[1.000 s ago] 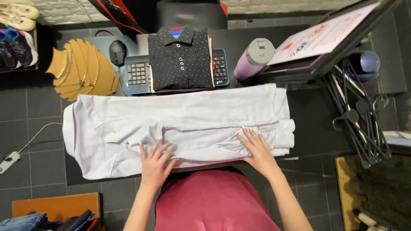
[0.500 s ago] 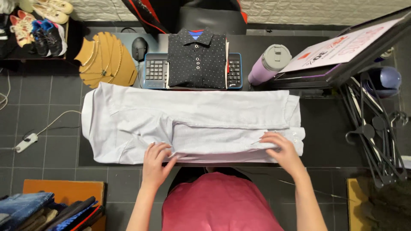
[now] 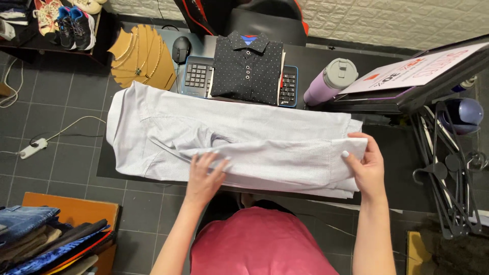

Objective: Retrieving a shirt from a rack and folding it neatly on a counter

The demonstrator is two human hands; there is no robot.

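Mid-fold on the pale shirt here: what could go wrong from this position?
1. The pale shirt hangs over the near edge of the dark table; if the right hand or left hand lets go, the fold may slide off.
2. Fabric bunches near the left hand, so creases could get pressed in.
3. The purple bottle lies close to the shirt's far edge; a wide sweep might knock it.
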